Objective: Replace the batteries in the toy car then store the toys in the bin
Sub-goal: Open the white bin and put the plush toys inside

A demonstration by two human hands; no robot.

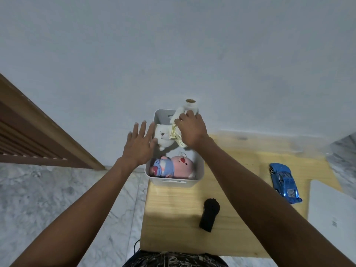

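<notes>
A white bin (174, 183) stands at the far left of the wooden table (173, 218). Inside it lies a pink plush (182, 166) with a blue outfit. My right hand (191, 131) is shut on a white teddy bear (163, 135) with a yellow ribbon, holding it head-down over the bin's far half, one foot sticking up above the rim. My left hand (139, 143) is open with fingers spread, touching the bear's head at the bin's left side. The blue toy car (285, 182) lies on the table at the right. A black remote control (209, 214) lies in front of the bin.
A white flat board (331, 214) lies at the table's right edge. A plain wall rises right behind the bin. A wooden slatted frame (38, 139) stands at the left over a marble floor (57, 199).
</notes>
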